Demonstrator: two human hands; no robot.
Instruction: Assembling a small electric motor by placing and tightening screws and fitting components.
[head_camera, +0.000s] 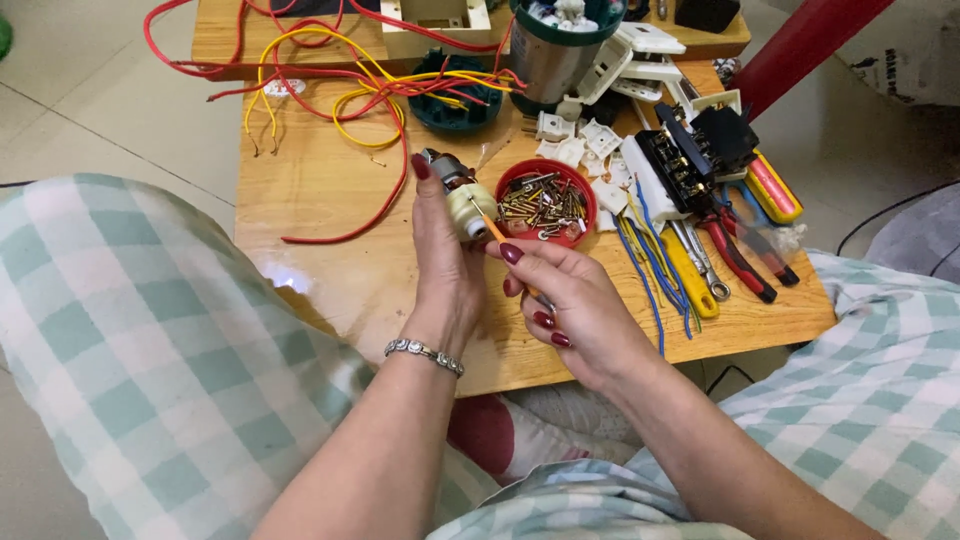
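Left hand (447, 262) gripping small cream-and-metal motor part (462, 200); right hand (570, 300) pinching thin orange-handled screwdriver (492, 230) against it, near red round plastic bowl (515, 175) of screws

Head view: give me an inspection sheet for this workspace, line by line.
Surface: low wooden table, crowded toward its far and right side.
Job's things: small motor in the left hand; screwdriver in the right hand, its tip at the motor.
Clutter: red bowl of screws, white plastic parts, black switch block, pliers, green housing.
Grippers: both hands' fingers closed on their things.
Cables: red wires, yellow wires, blue wires, all loose on the table.
Surroundings: tiled floor; checked clothing on the person's knees.
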